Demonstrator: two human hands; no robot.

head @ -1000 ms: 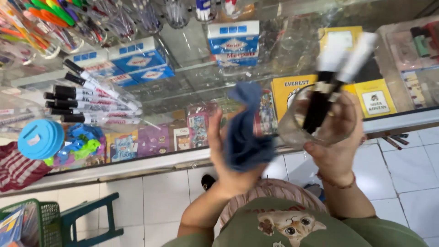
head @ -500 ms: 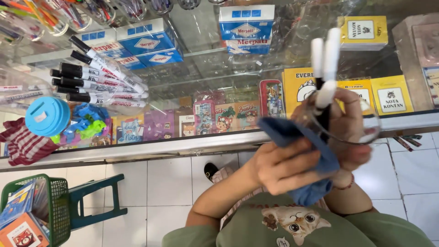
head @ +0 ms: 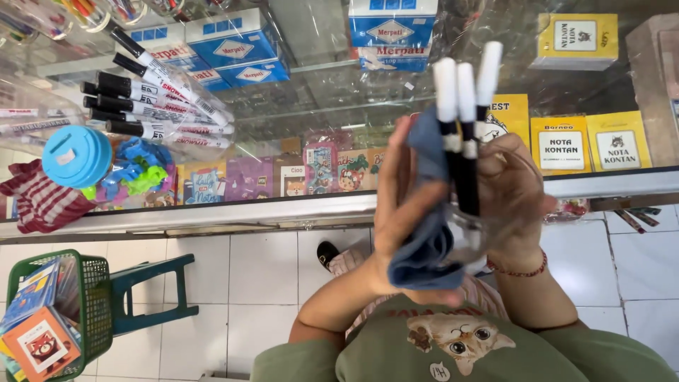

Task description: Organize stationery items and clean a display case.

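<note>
My right hand (head: pixel 522 189), with a red bracelet at the wrist, grips a clear plastic cup (head: pixel 484 235) held up over the counter edge. Three markers (head: pixel 463 134) with black bodies and white caps stand upright in it. My left hand (head: pixel 399 205) presses a blue cloth (head: pixel 426 249) flat against the cup's left side and bottom. The cloth covers much of the cup's wall, and the fingers of the left hand reach up beside the markers.
A glass display counter (head: pixel 212 212) runs across the view. On it lie a clear jar of black markers (head: pixel 155 106), a round blue lid (head: pixel 76 155) and a striped cloth (head: pixel 35 201). Blue boxes (head: pixel 237 53) and yellow booklets (head: pixel 562 145) sit inside. A green basket of books (head: pixel 81 311) and a green stool (head: pixel 152 283) stand on the tiled floor.
The cup with markers has come closer and higher in view. My left hand has slid the blue cloth from the cup's front to its left side and bottom.
</note>
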